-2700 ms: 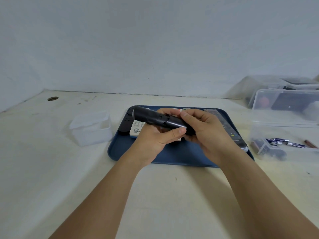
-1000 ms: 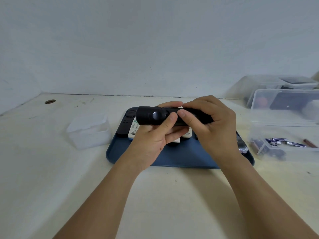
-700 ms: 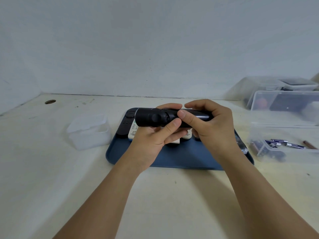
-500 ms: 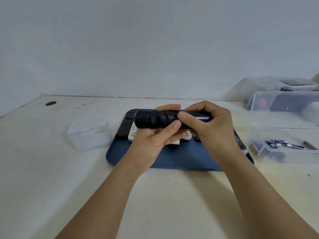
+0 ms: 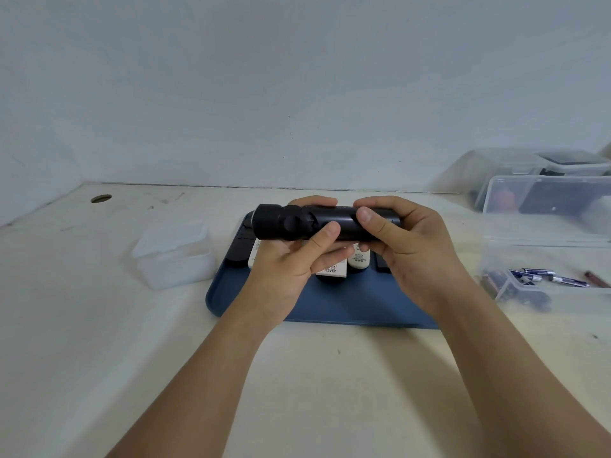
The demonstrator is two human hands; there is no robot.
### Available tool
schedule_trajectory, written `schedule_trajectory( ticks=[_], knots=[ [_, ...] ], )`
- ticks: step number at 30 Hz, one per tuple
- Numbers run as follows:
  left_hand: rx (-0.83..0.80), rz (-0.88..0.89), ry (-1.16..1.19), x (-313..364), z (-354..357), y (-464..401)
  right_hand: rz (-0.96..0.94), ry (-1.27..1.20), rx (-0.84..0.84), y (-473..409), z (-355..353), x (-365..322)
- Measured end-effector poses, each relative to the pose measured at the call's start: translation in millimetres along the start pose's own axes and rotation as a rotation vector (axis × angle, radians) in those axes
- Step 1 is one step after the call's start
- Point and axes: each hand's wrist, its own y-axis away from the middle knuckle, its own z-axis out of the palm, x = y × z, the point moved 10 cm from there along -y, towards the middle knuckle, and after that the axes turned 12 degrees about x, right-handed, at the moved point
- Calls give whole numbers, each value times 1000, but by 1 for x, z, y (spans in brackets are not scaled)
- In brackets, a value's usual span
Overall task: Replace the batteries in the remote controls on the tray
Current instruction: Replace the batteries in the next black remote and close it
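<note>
Above the far half of the blue tray [image 5: 347, 302], both hands hold a black remote [image 5: 317, 223] lying crosswise. Left hand [image 5: 291, 259] cups it from below, fingers curled round the back and thumb pressed on its front. Right hand [image 5: 410, 249] grips its right end, thumb on top. White remotes [image 5: 358, 257] lie on the tray beneath. Batteries [image 5: 542, 277] sit in a clear box [image 5: 545, 226] at the table's right edge; a white container [image 5: 172, 252] stands left of the tray.
</note>
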Motion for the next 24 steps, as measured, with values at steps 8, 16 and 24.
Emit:
schedule_trajectory(
  ticks=[8, 16, 24],
  knots=[
    [103, 241, -218, 13, 0, 2, -7, 38, 62, -2, 3, 16],
    [57, 271, -283, 13, 5, 5, -42, 135, 45, -1, 7, 23],
    [101, 113, -167, 1, 0, 3, 32, 153, 112, -3, 0, 35]
  ],
)
